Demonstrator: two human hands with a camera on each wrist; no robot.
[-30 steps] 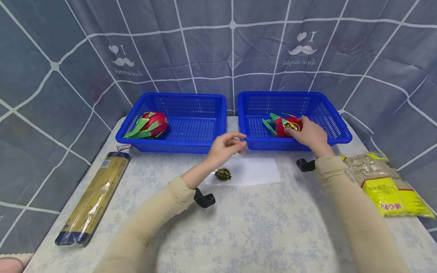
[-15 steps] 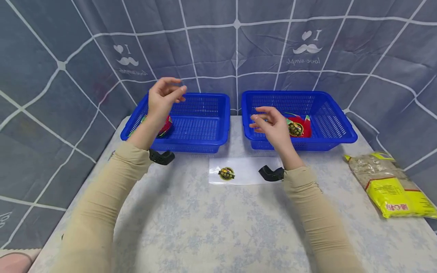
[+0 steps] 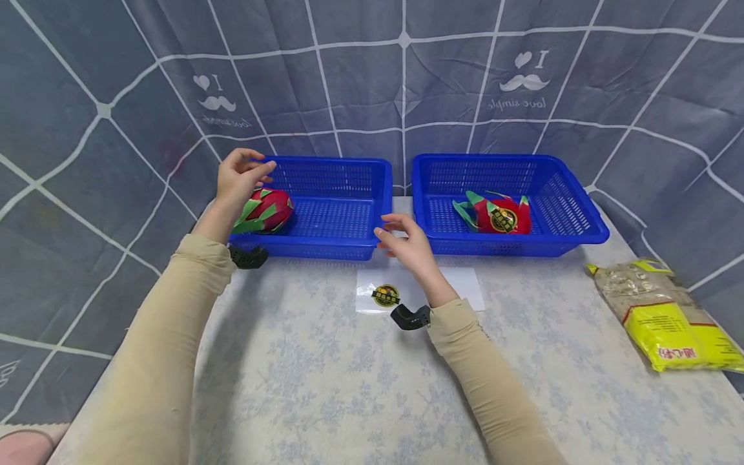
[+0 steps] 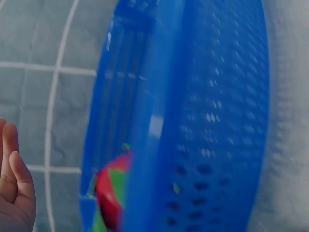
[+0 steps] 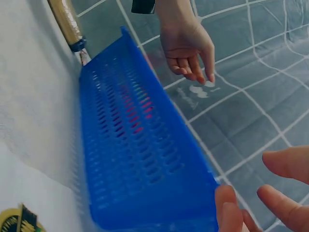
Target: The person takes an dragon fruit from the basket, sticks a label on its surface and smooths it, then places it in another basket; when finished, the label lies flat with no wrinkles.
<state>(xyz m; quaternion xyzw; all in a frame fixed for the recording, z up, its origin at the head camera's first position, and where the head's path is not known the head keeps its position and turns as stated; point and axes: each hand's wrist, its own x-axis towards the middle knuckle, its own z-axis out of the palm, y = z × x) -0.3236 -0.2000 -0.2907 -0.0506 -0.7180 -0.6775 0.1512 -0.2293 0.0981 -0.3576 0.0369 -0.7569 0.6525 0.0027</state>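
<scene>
My left hand (image 3: 237, 177) hovers over the left end of the left blue basket (image 3: 343, 242), fingers loosely bent and holding nothing. Just beyond it, a dragon fruit (image 3: 273, 212) with green scales lies in that basket, partly hidden by the hand and wrist. My right hand (image 3: 407, 244) is at the basket's front right corner, its fingers relaxed around nothing. In the right blue basket (image 3: 558, 245) lies a second dragon fruit (image 3: 516, 216), bearing a round black-and-gold sticker (image 3: 502, 220). A white sheet (image 3: 459, 284) on the table carries a similar sticker (image 3: 385, 296).
A yellow-labelled clear bag (image 3: 668, 323) of greyish contents lies at the table's right side. Behind the baskets hangs a grey curtain (image 3: 372, 77) with white lines. In the right wrist view, a long golden packet (image 5: 67, 21) lies past the left basket.
My right hand has let go of the stickered dragon fruit and moved left out of the right basket. My left hand has moved left from between the baskets to above the left one.
</scene>
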